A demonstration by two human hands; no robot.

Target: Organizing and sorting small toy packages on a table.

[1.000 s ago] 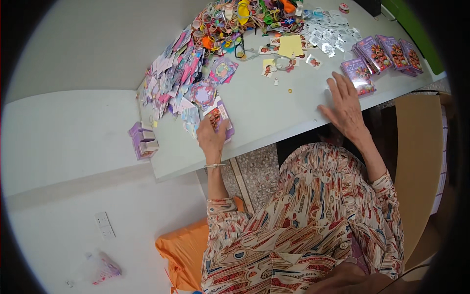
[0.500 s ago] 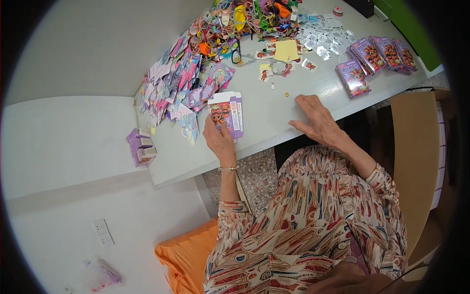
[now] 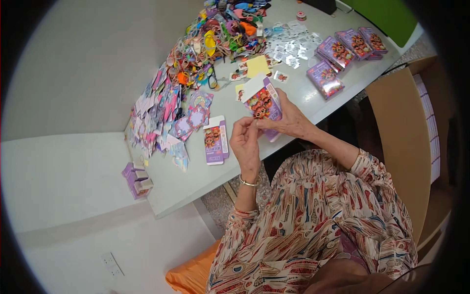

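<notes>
Just above the table's front edge, I hold a purple flat-folded cardboard box (image 3: 263, 104) with cartoon figures, its white end flap sticking up. My right hand (image 3: 293, 117) grips it along the right side, thumb across the front. At its lower left corner, the fingers of my left hand (image 3: 246, 142) are pinched together on the cardboard. A second flat purple box (image 3: 214, 142) lies on the table to the left of my left hand. Finished-looking purple boxes (image 3: 325, 80) are grouped to the right, some leaning on one another.
A heap of colourful bands and trinkets (image 3: 220, 39) covers the far table, beside shiny small packets (image 3: 293, 46). Pastel cards (image 3: 152, 110) are piled at left. A yellow paper square (image 3: 257, 66) lies among little picture cards. An open carton (image 3: 404, 142) stands at right.
My left hand has lifted a flat box and brought it right, and my right hand has closed on it. Another flat box stays on the table. The whole view has shifted.
</notes>
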